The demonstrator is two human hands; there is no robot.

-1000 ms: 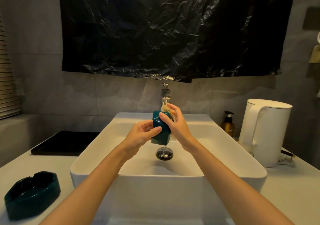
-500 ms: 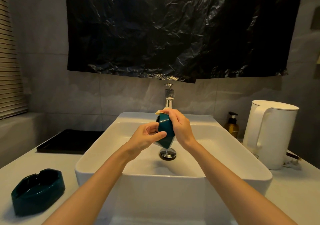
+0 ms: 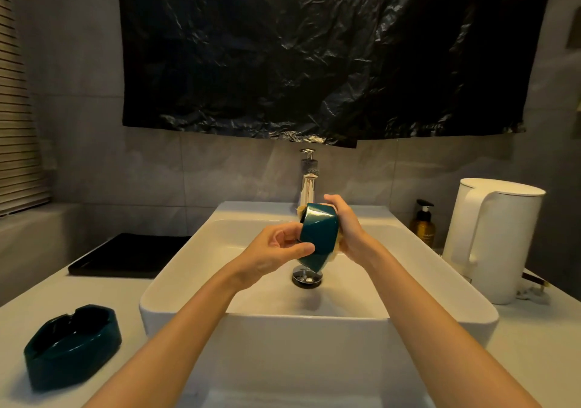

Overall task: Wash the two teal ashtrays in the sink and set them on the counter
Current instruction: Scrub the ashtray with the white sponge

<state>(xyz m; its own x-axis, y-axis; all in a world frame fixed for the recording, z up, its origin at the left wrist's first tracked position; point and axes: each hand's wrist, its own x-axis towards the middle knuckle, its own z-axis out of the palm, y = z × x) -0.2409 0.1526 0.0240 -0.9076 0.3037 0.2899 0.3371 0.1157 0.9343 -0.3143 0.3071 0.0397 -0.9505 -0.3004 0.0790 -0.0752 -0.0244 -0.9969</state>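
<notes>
Mid-wash: left hand (image 3: pixel 276 252) and right hand (image 3: pixel 347 228) grip one glossy teal ashtray (image 3: pixel 317 234) over the white sink (image 3: pixel 314 319); second teal ashtray (image 3: pixel 72 348) sits on the table (image 3: pixel 94 288).

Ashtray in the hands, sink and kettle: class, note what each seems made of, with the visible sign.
Held ashtray: likely glazed ceramic, possibly glass; glossy teal, sharp highlights. Sink: probably glazed white ceramic; smooth, thick rounded rim. Kettle: seemingly matte white plastic; soft sheen, no sharp glints.

From sink (image 3: pixel 314 344) centre: faucet (image 3: pixel 308 184) blocks 12 o'clock, kettle (image 3: pixel 503 241) 3 o'clock, second ashtray (image 3: pixel 72 344) 8 o'clock; open desk (image 3: pixel 534 360) 4 o'clock.
</notes>
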